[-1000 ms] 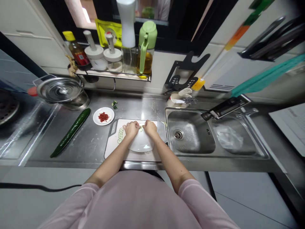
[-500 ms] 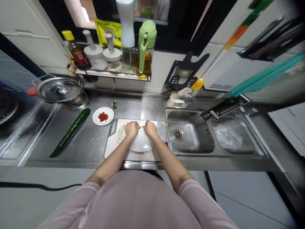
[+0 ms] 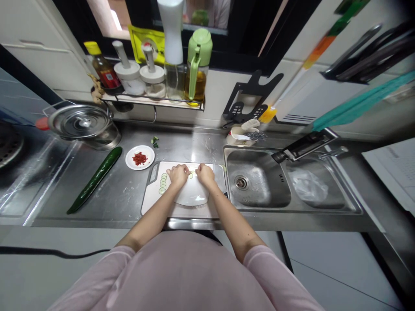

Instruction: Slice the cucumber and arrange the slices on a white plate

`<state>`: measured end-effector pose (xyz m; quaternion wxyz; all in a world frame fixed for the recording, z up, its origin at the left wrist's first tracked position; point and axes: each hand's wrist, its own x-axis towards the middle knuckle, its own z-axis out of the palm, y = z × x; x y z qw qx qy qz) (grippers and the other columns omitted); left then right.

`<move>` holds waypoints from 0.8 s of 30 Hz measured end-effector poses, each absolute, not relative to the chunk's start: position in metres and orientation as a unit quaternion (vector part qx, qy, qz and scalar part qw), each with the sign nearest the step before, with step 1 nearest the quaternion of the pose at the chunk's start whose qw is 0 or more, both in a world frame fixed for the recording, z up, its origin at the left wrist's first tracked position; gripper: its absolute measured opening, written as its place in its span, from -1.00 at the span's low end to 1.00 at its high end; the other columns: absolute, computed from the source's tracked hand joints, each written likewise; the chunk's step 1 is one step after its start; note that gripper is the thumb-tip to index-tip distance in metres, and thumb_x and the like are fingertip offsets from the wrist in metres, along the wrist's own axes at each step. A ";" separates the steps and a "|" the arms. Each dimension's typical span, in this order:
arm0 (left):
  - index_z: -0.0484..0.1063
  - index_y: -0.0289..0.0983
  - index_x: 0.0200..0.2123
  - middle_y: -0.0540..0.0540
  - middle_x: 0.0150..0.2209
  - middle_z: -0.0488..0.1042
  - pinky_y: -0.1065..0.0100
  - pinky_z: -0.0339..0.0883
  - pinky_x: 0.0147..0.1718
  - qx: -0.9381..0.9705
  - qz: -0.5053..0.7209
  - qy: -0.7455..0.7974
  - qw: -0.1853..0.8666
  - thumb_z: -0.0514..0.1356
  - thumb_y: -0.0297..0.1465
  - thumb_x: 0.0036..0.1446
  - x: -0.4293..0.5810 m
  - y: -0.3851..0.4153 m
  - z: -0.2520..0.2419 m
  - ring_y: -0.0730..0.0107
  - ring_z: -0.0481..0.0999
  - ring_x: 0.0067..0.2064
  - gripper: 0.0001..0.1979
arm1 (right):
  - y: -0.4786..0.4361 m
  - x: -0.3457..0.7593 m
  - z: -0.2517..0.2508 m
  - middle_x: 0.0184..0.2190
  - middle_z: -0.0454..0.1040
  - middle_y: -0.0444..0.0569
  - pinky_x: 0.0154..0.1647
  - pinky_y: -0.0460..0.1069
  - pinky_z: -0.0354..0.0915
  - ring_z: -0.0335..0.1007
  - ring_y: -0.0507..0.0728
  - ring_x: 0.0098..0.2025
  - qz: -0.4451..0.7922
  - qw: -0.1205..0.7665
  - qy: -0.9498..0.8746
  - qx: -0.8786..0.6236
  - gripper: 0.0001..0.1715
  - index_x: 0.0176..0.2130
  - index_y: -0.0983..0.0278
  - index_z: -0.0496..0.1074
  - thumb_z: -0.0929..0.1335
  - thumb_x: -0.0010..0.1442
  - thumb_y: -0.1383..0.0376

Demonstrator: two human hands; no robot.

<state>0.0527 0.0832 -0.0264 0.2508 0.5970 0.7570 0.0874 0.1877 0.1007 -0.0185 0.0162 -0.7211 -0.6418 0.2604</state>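
Both my hands are over a white cutting board (image 3: 152, 203) on the steel counter. My left hand (image 3: 177, 174) is curled, its fingertips on a pale green cucumber piece (image 3: 192, 174). My right hand (image 3: 205, 172) is also closed, its fingers meeting the same spot from the right; what it grips is hidden. Several cucumber slices (image 3: 162, 182) lie in a row left of my left hand. A white oval plate (image 3: 192, 196) lies on the board under my wrists.
A whole cucumber (image 3: 95, 178) lies on the counter at left, beside a small dish of red bits (image 3: 140, 157). A lidded pot (image 3: 81, 123) stands at back left. The sink (image 3: 259, 183) and tap (image 3: 304, 144) are right of the board. A shelf of bottles (image 3: 155, 101) runs along the wall.
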 end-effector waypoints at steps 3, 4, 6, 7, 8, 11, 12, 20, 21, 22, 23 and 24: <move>0.50 -0.10 -0.31 -0.08 -0.16 0.54 0.09 -0.01 -0.07 0.597 0.090 0.758 0.245 0.17 -0.21 0.13 0.053 0.083 -0.027 0.09 0.39 -0.03 -0.85 | 0.098 0.196 -0.018 -0.24 0.54 0.00 -0.26 -0.08 0.16 0.41 0.11 -0.19 0.256 0.062 -0.637 -0.724 -0.78 -0.18 0.22 0.44 0.26 0.28 0.21; 0.50 -0.10 -0.31 -0.08 -0.16 0.54 0.09 -0.01 -0.07 0.597 0.092 0.759 0.245 0.18 -0.21 0.13 0.052 0.083 -0.027 0.09 0.39 -0.03 -0.85 | 0.097 0.200 -0.018 -0.26 0.54 -0.01 -0.27 -0.08 0.15 0.41 0.11 -0.21 0.254 0.079 -0.636 -0.725 -0.77 -0.18 0.22 0.44 0.25 0.28 0.20; 0.50 -0.10 -0.32 -0.06 -0.16 0.55 0.09 -0.01 -0.07 0.593 0.096 0.760 0.250 0.18 -0.23 0.12 0.052 0.083 -0.027 0.09 0.39 -0.03 -0.87 | 0.093 0.207 -0.018 -0.30 0.53 -0.04 -0.28 -0.09 0.14 0.40 0.10 -0.25 0.249 0.112 -0.631 -0.726 -0.75 -0.19 0.23 0.45 0.25 0.28 0.19; 0.50 -0.10 -0.32 -0.05 -0.17 0.55 0.09 -0.01 -0.07 0.590 0.098 0.760 0.255 0.18 -0.24 0.13 0.052 0.083 -0.027 0.09 0.39 -0.03 -0.88 | 0.091 0.211 -0.018 -0.32 0.53 -0.05 -0.28 -0.09 0.14 0.39 0.09 -0.27 0.248 0.128 -0.628 -0.727 -0.74 -0.19 0.23 0.45 0.25 0.28 0.18; 0.49 -0.10 -0.32 -0.05 -0.17 0.56 0.10 -0.01 -0.07 0.587 0.100 0.760 0.261 0.18 -0.25 0.13 0.052 0.083 -0.027 0.10 0.39 -0.03 -0.88 | 0.089 0.215 -0.019 -0.33 0.52 -0.06 -0.29 -0.09 0.14 0.38 0.09 -0.28 0.248 0.142 -0.624 -0.727 -0.73 -0.20 0.24 0.46 0.24 0.27 0.17; 0.49 -0.10 -0.33 -0.04 -0.18 0.57 0.10 -0.01 -0.07 0.582 0.105 0.761 0.266 0.17 -0.27 0.14 0.051 0.083 -0.027 0.11 0.40 -0.03 -0.89 | 0.082 0.223 -0.020 -0.37 0.51 -0.07 -0.30 -0.09 0.13 0.37 0.08 -0.31 0.248 0.173 -0.616 -0.727 -0.72 -0.22 0.25 0.46 0.25 0.26 0.17; 0.49 -0.10 -0.33 -0.04 -0.18 0.57 0.10 -0.02 -0.07 0.582 0.106 0.762 0.264 0.16 -0.27 0.14 0.052 0.082 -0.027 0.10 0.40 -0.03 -0.89 | 0.080 0.224 -0.020 -0.37 0.50 -0.08 -0.30 -0.10 0.13 0.36 0.08 -0.32 0.250 0.180 -0.614 -0.727 -0.72 -0.23 0.26 0.46 0.25 0.25 0.17; 0.49 -0.10 -0.33 -0.06 -0.18 0.57 0.08 -0.02 -0.06 0.589 0.107 0.764 0.241 0.17 -0.25 0.13 0.054 0.080 -0.028 0.08 0.39 -0.02 -0.88 | 0.067 0.222 -0.017 -0.41 0.47 -0.11 -0.31 -0.10 0.16 0.35 0.08 -0.34 0.277 0.194 -0.606 -0.720 -0.76 -0.28 0.23 0.45 0.25 0.23 0.18; 0.49 -0.10 -0.33 -0.06 -0.18 0.57 0.08 -0.02 -0.06 0.590 0.107 0.763 0.241 0.17 -0.25 0.13 0.054 0.079 -0.028 0.08 0.39 -0.02 -0.88 | 0.066 0.222 -0.016 -0.41 0.48 -0.11 -0.31 -0.10 0.16 0.35 0.08 -0.34 0.277 0.194 -0.606 -0.720 -0.76 -0.28 0.23 0.45 0.26 0.22 0.18; 0.49 -0.10 -0.33 -0.06 -0.18 0.57 0.08 -0.02 -0.06 0.591 0.106 0.763 0.241 0.17 -0.25 0.13 0.054 0.079 -0.028 0.08 0.39 -0.03 -0.88 | 0.065 0.222 -0.016 -0.40 0.48 -0.11 -0.31 -0.10 0.16 0.35 0.08 -0.34 0.276 0.195 -0.606 -0.720 -0.76 -0.28 0.23 0.45 0.26 0.22 0.18; 0.49 -0.10 -0.33 -0.06 -0.17 0.57 0.08 -0.02 -0.06 0.592 0.105 0.763 0.240 0.16 -0.25 0.13 0.054 0.079 -0.027 0.08 0.39 -0.03 -0.87 | 0.064 0.223 -0.016 -0.40 0.48 -0.10 -0.31 -0.10 0.16 0.35 0.08 -0.34 0.276 0.195 -0.606 -0.720 -0.76 -0.28 0.23 0.46 0.26 0.22 0.18; 0.49 -0.11 -0.33 -0.07 -0.17 0.57 0.08 -0.01 -0.06 0.592 0.103 0.763 0.239 0.16 -0.25 0.13 0.054 0.080 -0.027 0.08 0.39 -0.04 -0.87 | 0.063 0.223 -0.016 -0.39 0.48 -0.10 -0.31 -0.10 0.16 0.35 0.08 -0.34 0.276 0.195 -0.606 -0.720 -0.76 -0.28 0.23 0.46 0.26 0.22 0.19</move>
